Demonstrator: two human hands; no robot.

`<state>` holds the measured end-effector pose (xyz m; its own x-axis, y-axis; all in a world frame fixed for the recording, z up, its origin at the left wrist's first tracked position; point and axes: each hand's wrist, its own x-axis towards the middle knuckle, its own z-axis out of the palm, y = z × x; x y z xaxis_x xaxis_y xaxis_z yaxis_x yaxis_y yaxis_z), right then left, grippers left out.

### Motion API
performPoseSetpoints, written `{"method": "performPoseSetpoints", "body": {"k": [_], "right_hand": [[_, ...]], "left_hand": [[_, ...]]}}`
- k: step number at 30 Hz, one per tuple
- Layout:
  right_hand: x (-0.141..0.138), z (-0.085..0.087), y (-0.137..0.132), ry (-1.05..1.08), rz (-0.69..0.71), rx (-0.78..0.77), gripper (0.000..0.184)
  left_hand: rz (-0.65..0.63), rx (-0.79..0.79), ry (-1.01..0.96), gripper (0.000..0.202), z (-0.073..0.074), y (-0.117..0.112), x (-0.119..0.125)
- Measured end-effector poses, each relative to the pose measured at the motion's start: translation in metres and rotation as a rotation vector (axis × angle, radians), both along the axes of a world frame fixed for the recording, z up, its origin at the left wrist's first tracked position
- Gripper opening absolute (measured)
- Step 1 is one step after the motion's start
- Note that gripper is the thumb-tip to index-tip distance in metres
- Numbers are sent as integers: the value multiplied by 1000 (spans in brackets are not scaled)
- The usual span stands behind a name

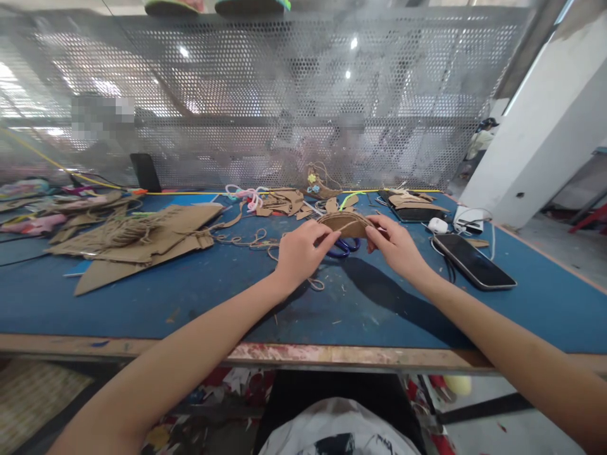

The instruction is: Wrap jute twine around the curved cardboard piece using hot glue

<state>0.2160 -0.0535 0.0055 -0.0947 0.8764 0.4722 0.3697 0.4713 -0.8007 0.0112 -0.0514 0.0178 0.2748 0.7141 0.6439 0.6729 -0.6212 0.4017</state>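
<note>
Between my two hands, above the blue table, is a curved cardboard piece (345, 226) with twine along its upper edge. My left hand (303, 249) pinches its left end, thumb and fingers closed. The right end is gripped by my right hand (391, 240), fingers also closed on it. Just below the cardboard lie scissors with blue handles (342, 248), partly covered by the piece. Loose twine (256, 240) trails over the table left of my left hand, and a loop of it comes out beneath that hand.
Stacked cardboard sheets (156, 237) with a twine bundle lie left. Cardboard scraps (279, 202) and a decorated cardboard piece (315, 183) sit at the back, before a perforated metal screen (284, 95). A phone (474, 260) and white earphone case (437, 225) are at right.
</note>
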Motion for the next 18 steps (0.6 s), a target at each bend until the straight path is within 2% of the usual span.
{"method": "performPoseSetpoints", "body": {"k": [5, 8, 10, 14, 16, 18], "right_hand": [[2, 3, -7, -177, -183, 321, 27], [3, 4, -9, -204, -268, 507, 24], [3, 5, -8, -94, -273, 515, 23], [5, 6, -4, 187, -270, 437, 23], [9, 9, -2, 192, -317, 468, 25], [16, 14, 0, 119, -369, 537, 26]], "left_hand": [[63, -25, -2, 32, 1, 4, 0], [-13, -138, 22, 31, -1, 5, 1], [-128, -260, 3, 30, -3, 4, 3], [-360, -486, -63, 25, -7, 2, 7], [-373, -522, -67, 26, -8, 3, 7], [-299, -442, -76, 28, -6, 5, 4]]}}
